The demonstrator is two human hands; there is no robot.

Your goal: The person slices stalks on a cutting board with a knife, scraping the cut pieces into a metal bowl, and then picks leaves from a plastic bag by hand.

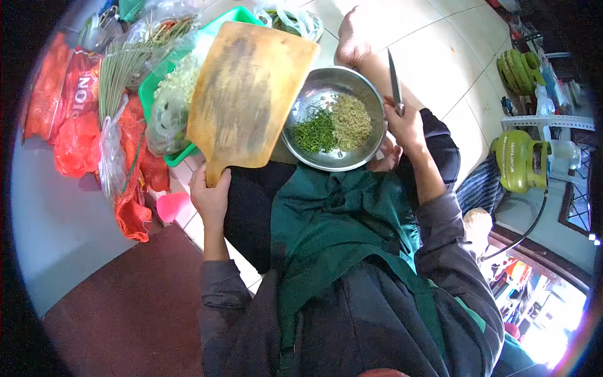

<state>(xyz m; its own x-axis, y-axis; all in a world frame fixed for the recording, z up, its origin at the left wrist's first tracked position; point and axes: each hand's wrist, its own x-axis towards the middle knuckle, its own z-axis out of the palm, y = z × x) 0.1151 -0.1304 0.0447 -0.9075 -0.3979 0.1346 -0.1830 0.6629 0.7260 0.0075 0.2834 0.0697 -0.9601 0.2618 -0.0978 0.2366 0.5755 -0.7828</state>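
Observation:
My left hand is closed around the handle of a wooden cutting board, which is raised with its dark-stained face showing. In my right hand is a knife, its blade pointing away from me. A metal bowl rests by my lap, between the board and the knife hand. Inside it, chopped green leaves lie on the left and a pale green chopped heap on the right. The board's right edge overlaps the bowl's rim in view; whether they touch I cannot tell.
Behind the board stands a green basket with pale chopped pieces and a plastic bag. Red mesh sacks and long green stalks lie at the left. A pink cup is near my left wrist. Green gas cylinders stand at the right.

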